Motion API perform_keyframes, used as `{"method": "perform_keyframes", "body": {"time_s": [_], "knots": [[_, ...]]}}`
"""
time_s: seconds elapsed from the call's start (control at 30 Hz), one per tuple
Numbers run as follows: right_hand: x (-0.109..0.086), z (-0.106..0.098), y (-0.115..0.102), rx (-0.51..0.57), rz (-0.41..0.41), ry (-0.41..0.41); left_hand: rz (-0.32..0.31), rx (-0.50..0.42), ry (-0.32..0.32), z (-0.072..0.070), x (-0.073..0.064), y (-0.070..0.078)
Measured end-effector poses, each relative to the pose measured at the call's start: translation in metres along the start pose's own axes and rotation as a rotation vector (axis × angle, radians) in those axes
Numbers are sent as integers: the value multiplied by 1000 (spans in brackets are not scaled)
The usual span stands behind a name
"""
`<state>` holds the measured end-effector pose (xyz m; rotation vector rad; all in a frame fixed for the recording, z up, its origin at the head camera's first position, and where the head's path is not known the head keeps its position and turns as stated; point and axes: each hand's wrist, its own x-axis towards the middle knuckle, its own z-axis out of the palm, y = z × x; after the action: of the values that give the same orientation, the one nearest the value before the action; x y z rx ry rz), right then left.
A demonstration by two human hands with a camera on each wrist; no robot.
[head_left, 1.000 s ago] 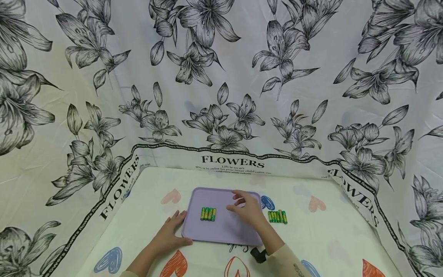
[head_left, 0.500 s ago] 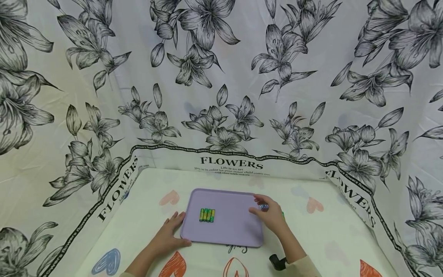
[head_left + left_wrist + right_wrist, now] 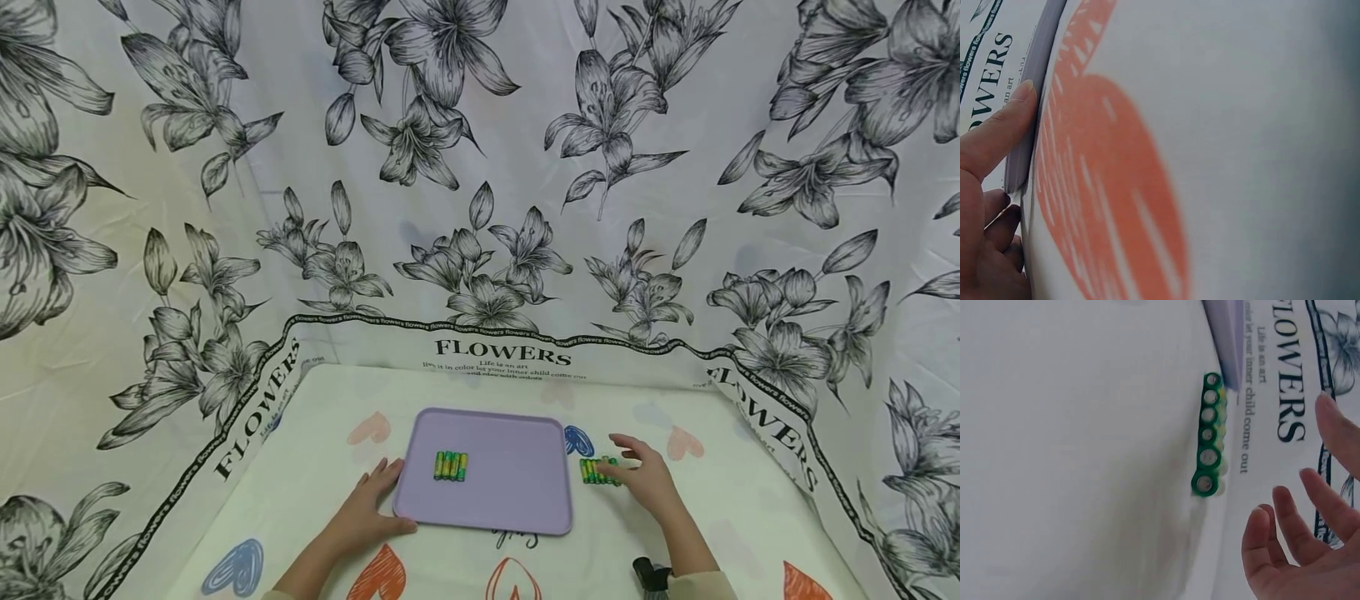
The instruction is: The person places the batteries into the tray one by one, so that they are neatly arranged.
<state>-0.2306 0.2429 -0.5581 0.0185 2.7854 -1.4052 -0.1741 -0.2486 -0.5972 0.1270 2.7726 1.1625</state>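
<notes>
A lilac tray [image 3: 510, 483] lies on the table, with a row of several green-and-yellow batteries [image 3: 450, 466] side by side in its left half. My left hand [image 3: 363, 510] rests against the tray's near left corner, fingers spread and thumb along the front edge. In the left wrist view the thumb [image 3: 1007, 128] touches the tray's side wall. Right of the tray, a second row of batteries [image 3: 590, 471] lies on the cloth. Over its right end hovers my right hand [image 3: 652, 483], fingers loosely bent and holding nothing. The right wrist view shows a gap between the fingers and these batteries [image 3: 1208, 434].
A white cloth [image 3: 720, 467] printed with hearts covers the table. Curtains [image 3: 487, 250] with black lily drawings and a FLOWERS border close off the back and sides. A black object [image 3: 651, 575] is at the right wrist.
My right hand has moved from above the tray to the right, over the second battery row. The left hand stays at the tray's corner, and the batteries in the tray look unchanged.
</notes>
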Motion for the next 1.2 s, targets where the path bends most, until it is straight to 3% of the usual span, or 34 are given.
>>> {"method": "perform_keyframes", "body": {"time_s": [0.27,0.6,0.87,1.2], "knots": [[9,-6,24,-87,95,-91,-11,1,2,-1,-1,2],[15,-2,30,-138,82,-118,-26,-1,0,-1,-2,3],[13,-3,28,-172,78,-96,-20,-1,-1,0,-2,3],[8,-10,21,-32,75,-15,0,2,-6,-2,0,3]]}}
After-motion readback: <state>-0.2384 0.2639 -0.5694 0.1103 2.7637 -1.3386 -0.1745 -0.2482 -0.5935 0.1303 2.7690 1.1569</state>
